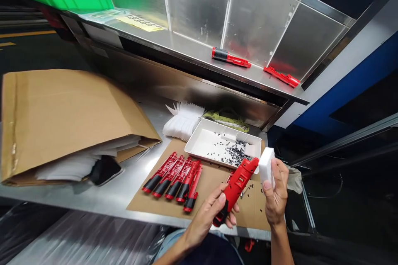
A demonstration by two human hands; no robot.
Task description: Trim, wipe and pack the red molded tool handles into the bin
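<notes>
Currently, two hands are working over the cardboard sheet (146, 196) on the metal worktop (74, 198), each gripping one object. The left hand (211, 209) is clamping one red-and-black casing (239, 185), its thumb lying along the near side and its fingers curling round beneath the dark end; the forearm is reaching in from seven o'clock, and the casing is tilting with its red tip toward one o'clock. The right hand (276, 194) is pinching one white block (266, 164) between thumb and fingers, the forearm rising almost straight from five o'clock. The block is standing nearly upright, close by the casing's tip; whether they are touching, one cannot tell.

Taking the held casing as the dial's centre, five similar casings (178, 181) are lying side by side at nine o'clock. One white tray (202, 134) is sitting toward twelve, holding black bits (238, 151) too many to count, while a few more are scattering onto the cardboard. One white stack (183, 122) is resting between ten and eleven, and one carton (62, 120) is lying between nine and ten. On the shelf (186, 51), two red pieces (233, 58) are resting at twelve and one o'clock, one yellow sheet (141, 22) toward eleven.
</notes>
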